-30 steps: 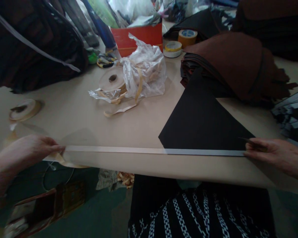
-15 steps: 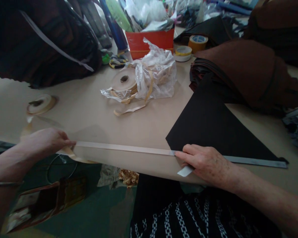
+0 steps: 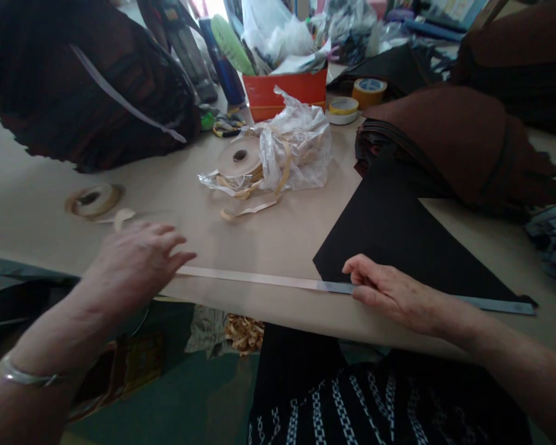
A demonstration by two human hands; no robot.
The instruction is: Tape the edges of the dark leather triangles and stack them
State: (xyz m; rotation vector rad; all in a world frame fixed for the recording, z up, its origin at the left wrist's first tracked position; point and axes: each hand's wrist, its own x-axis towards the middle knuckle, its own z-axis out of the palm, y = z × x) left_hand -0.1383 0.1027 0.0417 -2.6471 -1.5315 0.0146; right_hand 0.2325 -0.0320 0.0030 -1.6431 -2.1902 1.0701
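Note:
A pale strip of tape (image 3: pixel 259 279) runs along the front edge of the table and continues as a grey band (image 3: pixel 495 305) on the lower edge of a black, roughly triangular sheet (image 3: pixel 389 228). Over the strip's left end hovers my left hand (image 3: pixel 141 259), slightly blurred, fingers apart with nothing seen in them. My right hand (image 3: pixel 393 293) rests by the sheet's lower left corner, thumb and bent forefinger apart above the band. Behind my left hand lies a tape roll (image 3: pixel 95 201), its loose end curling toward the hand.
A clear plastic bag (image 3: pixel 301 148) with another tape roll (image 3: pixel 238 156) sits mid-table. Behind it stands a red box (image 3: pixel 285 96) of supplies. Stacks of dark brown sheets (image 3: pixel 445 130) lie right, a large dark bundle (image 3: pixel 134 93) left. Tape scraps (image 3: pixel 244 334) lie below the table edge.
My left hand has let go of the strip's left end and moved right, its fingers spreading. My right fingers have lifted off the strip; the small white piece under them is out of sight.

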